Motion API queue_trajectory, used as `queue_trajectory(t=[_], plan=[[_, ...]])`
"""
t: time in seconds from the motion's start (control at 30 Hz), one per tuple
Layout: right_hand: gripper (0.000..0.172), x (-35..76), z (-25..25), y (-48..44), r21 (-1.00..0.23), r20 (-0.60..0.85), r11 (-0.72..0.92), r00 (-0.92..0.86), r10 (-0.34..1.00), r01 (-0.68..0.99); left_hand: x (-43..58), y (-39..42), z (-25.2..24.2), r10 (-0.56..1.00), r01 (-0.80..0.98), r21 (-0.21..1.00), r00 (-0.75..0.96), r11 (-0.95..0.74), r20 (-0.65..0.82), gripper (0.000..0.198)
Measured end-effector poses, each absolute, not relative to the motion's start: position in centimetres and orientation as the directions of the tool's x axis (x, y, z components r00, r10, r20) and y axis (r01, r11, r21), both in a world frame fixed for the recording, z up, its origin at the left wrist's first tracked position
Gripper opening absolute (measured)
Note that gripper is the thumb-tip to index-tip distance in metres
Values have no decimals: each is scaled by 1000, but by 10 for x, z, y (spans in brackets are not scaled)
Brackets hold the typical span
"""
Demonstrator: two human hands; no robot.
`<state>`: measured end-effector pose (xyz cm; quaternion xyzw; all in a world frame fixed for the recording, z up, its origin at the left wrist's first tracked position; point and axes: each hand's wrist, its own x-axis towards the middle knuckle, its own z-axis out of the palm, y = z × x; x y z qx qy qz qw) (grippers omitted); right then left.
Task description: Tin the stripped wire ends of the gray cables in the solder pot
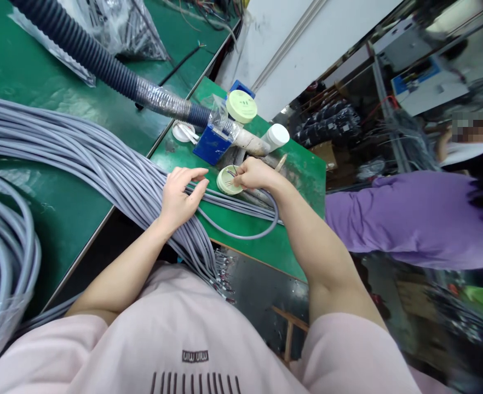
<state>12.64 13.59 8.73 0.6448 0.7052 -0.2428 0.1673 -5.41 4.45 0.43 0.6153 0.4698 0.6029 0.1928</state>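
Note:
My right hand (252,174) pinches the end of a grey cable (262,233), which loops down and back to the left. Thin wires at that end hang over a small round pale-green tub (225,179); whether they touch what is inside I cannot tell. My left hand (183,191) rests by the thick bundle of grey cables (114,164), its thumb and fingers apart and nothing between them. Several cables of the bundle run on to the right, beneath and past my right hand. Other cable ends with bared wires (225,268) dangle below the bench edge.
A dark corrugated hose (89,52) with a taped end reaches over the green bench. Around it stand a blue box (212,145), a pale-yellow lidded tub (241,106) and a white-capped jar (277,135). A coiled cable (3,241) lies left. At right is a person in a purple sleeve (389,213).

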Motion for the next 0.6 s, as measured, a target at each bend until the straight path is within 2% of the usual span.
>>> queue_trajectory(t=[0.17,0.37,0.47,0.6], plan=[[18,127,85,137,-111,-531,75,-123,838,991,-54,44,5,821,337,814,-168,-473,546,14],[25,152,111,131,-226,-406,-13,-83,910,974,-54,44,6,838,334,831,-170,-445,518,16],[24,176,120,131,-173,-345,-67,3,939,983,-53,44,6,848,343,835,-166,-430,504,16],[22,202,111,138,-83,-355,-148,110,928,985,-53,45,5,845,336,835,-168,-435,508,15]])
